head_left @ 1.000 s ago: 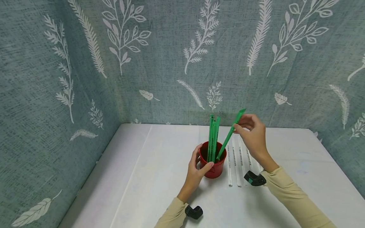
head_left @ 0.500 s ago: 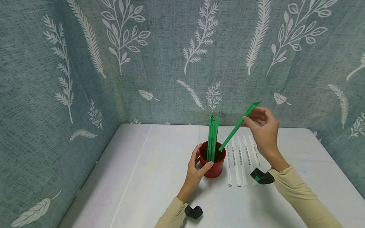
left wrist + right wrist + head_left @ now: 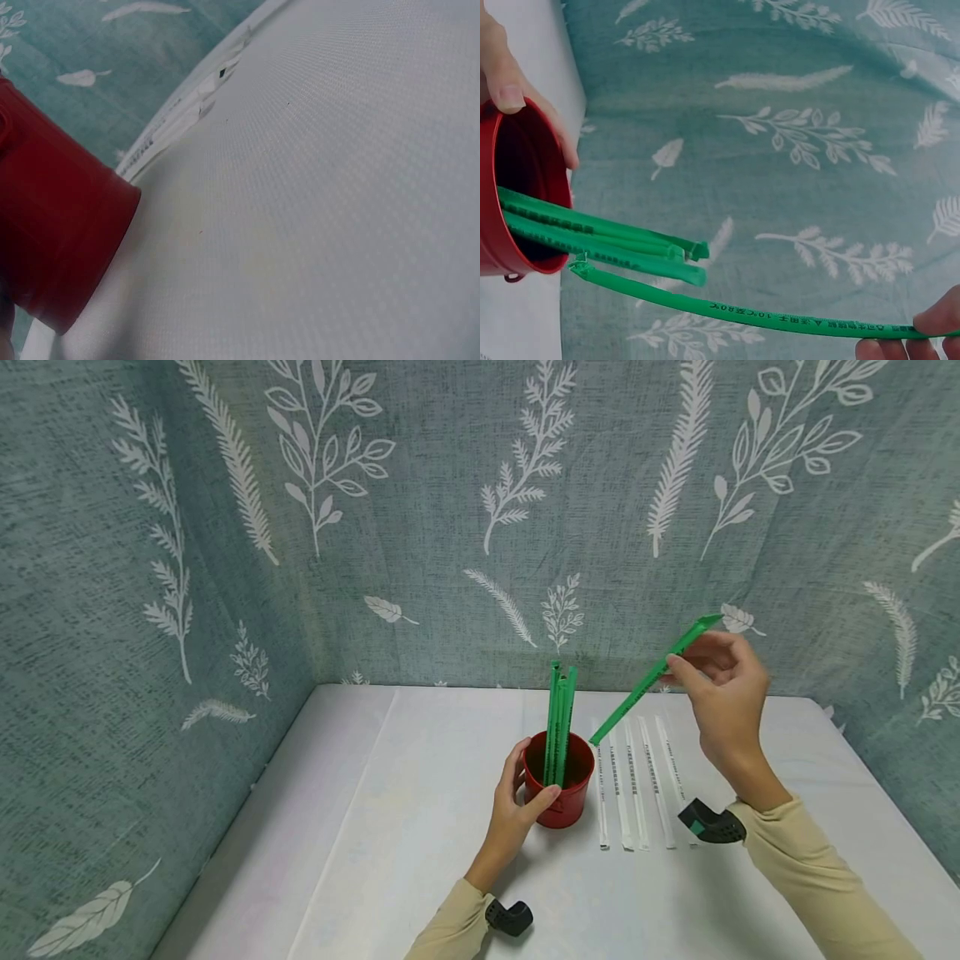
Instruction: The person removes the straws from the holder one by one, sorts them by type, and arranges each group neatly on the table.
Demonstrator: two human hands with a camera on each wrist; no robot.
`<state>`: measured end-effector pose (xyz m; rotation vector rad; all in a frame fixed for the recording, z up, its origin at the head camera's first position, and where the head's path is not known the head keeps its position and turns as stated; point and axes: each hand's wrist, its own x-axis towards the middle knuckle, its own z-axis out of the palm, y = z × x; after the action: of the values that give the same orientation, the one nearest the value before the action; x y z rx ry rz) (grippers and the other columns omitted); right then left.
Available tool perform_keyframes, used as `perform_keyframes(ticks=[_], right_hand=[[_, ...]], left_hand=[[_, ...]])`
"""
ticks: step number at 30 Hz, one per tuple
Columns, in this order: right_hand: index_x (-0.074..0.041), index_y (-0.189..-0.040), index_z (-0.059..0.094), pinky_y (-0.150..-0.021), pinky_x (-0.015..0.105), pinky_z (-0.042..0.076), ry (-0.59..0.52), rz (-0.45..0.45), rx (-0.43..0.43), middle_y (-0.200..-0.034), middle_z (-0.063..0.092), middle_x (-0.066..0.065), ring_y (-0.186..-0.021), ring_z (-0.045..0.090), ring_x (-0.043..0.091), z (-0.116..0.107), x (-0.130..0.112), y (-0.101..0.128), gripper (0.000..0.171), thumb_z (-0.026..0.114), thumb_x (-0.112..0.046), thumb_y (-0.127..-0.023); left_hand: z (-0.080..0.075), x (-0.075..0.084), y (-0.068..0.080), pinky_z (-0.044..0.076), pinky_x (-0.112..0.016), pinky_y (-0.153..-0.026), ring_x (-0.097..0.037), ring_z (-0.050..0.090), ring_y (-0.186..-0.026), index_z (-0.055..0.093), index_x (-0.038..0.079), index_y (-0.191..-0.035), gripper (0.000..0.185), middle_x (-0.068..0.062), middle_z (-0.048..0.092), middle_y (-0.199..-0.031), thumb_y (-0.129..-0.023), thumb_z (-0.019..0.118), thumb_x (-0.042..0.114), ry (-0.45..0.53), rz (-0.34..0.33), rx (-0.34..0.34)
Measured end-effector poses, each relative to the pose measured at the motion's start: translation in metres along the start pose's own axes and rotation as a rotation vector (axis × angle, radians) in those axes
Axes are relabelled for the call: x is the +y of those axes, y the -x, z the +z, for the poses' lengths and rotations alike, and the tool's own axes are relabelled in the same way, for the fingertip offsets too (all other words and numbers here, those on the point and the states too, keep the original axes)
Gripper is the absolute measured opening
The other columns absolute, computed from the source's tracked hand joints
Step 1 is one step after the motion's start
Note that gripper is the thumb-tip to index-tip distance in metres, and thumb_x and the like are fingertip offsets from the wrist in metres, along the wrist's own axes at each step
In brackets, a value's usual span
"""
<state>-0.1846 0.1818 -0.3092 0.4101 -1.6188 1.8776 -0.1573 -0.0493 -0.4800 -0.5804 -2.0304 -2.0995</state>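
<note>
1. The left hand (image 3: 513, 802) wraps around the side of the red cup (image 3: 558, 789), thumb on the near wall and fingers curled behind it, so its grip is closed on the cup.
2. The red cup stands upright on the white tabletop (image 3: 420, 860), near the middle, with a bundle of green straws (image 3: 559, 722) standing upright inside it and rising well above its rim.
3. The right hand (image 3: 723, 697) pinches a single green straw (image 3: 648, 679) near its upper end, between thumb and fingertips; its grip is closed on that straw.
4. This held straw slants down to the left, its lower tip in the air just beside the cup's right rim and above the tabletop, clear of the cup.
5. In the right wrist view, the held straw (image 3: 742, 311) runs below the bundle (image 3: 592, 232) that sticks out of the cup's mouth (image 3: 514, 202), and printed lettering shows along it.
6. A row of white wrapped straws (image 3: 633, 785) lies flat on the tabletop just to the right of the cup, parallel to one another, under the raised straw.
7. A teal cloth with white leaf prints (image 3: 450, 502) covers the walls behind and beside the tabletop.
8. Both forearms wear beige sleeves (image 3: 810, 877), each with a small black device at the wrist.
</note>
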Motion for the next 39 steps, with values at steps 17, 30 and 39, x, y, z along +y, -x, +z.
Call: perform_keyframes(ticks=[17, 30, 39], right_hand=[[0.006, -0.108, 0.058, -0.065, 0.024, 0.055, 0.019, -0.003, 0.056, -0.092, 0.059, 0.014, -0.076, 0.063, 0.016, -0.023, -0.008, -0.003, 0.028, 0.064, 0.012, -0.081], [0.005, -0.107, 0.061, -0.063, 0.020, 0.053, 0.125, 0.033, 0.084, -0.093, 0.061, 0.011, -0.077, 0.062, 0.015, -0.043, 0.001, -0.002, 0.027, 0.064, 0.012, -0.081], [0.004, -0.110, 0.062, -0.064, 0.016, 0.052, 0.286, 0.081, 0.100, -0.094, 0.061, 0.007, -0.078, 0.061, 0.011, -0.055, 0.010, 0.000, 0.027, 0.063, 0.008, -0.084]], left_hand=[[0.000, -0.007, -0.001, 0.031, -0.054, -0.103, -0.025, 0.036, -0.131, 0.031, 0.018, -0.146, 0.067, -0.003, 0.043, -0.142, -0.088, 0.064, 0.020, -0.026, 0.002, 0.015], [0.001, 0.018, 0.001, 0.029, -0.058, -0.103, -0.033, 0.034, -0.132, 0.028, 0.005, -0.146, 0.067, -0.016, 0.039, -0.144, -0.088, 0.061, 0.015, -0.018, -0.014, -0.008], [0.000, -0.009, 0.000, 0.029, -0.054, -0.104, -0.024, 0.035, -0.132, 0.030, 0.019, -0.147, 0.068, -0.004, 0.041, -0.144, -0.088, 0.064, 0.018, -0.011, -0.003, 0.008]])
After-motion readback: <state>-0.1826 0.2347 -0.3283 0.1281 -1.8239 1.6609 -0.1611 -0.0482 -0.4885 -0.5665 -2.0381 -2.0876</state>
